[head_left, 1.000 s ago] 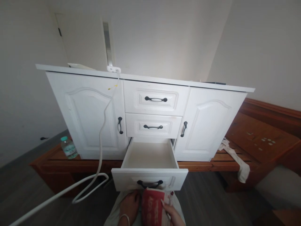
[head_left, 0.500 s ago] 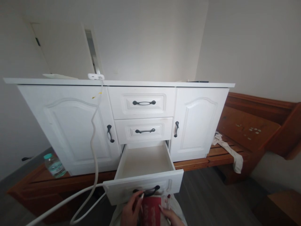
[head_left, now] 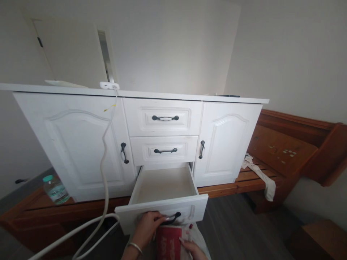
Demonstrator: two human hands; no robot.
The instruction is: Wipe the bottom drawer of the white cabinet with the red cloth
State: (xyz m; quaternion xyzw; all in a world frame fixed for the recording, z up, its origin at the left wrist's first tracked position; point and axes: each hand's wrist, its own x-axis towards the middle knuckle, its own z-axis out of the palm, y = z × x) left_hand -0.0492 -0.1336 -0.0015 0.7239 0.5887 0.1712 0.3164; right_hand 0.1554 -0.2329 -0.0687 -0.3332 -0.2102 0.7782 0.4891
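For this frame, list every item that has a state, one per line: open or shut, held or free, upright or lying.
White bottom drawer: pulled open, nothing visible inside.
White middle drawer: shut.
White top drawer: shut.
Two white cabinet doors: shut.
Left hand: fingers on the black drawer handle.
Right hand: holding the red packet.
Clear plastic bottle: upright, capped.
White cable: hanging from the cabinet top.

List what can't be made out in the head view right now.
- Red package: print blurred, lower part cut by the bottom edge.
- Right hand: mostly cut by the bottom edge; grip unclear.
- Drawer handle: left part covered by left hand.
- Items on cabinet top: seen edge-on, unidentifiable.
- Bottle label: too small.
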